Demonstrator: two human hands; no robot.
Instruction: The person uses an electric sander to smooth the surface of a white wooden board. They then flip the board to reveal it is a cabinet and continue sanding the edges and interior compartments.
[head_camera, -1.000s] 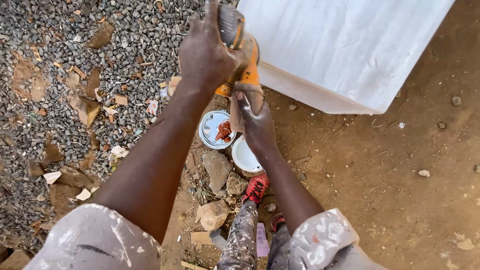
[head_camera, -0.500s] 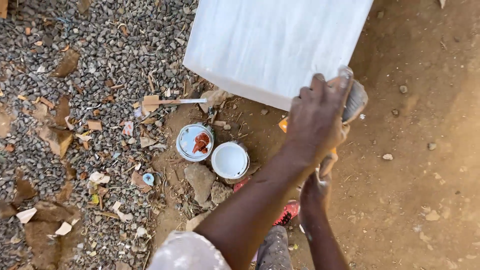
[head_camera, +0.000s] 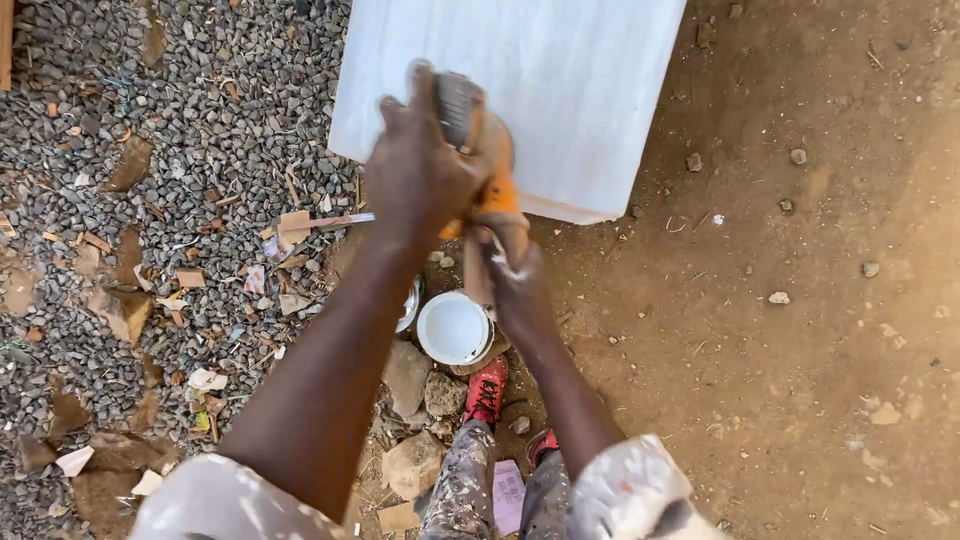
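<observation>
An orange and grey power sander (head_camera: 492, 178) rests on the near edge of a white painted board (head_camera: 570, 80). My left hand (head_camera: 420, 175) is clamped over the top of the sander's head. My right hand (head_camera: 520, 290), smeared with white dust, grips its rear handle just off the board's edge. Both arms reach up from the bottom of the head view.
A round white tin (head_camera: 452, 328) sits on the ground below the hands, a second tin (head_camera: 411, 304) mostly hidden by my left arm. Rocks (head_camera: 405, 375) and my red shoe (head_camera: 487, 390) lie nearby. A scraper (head_camera: 310, 222) lies on gravel (head_camera: 200, 120) at left; bare dirt (head_camera: 800, 350) at right.
The sander, held in both hands, swept from the board's left edge to its right corner, then back toward the middle of the near edge. The view shifted with it.
</observation>
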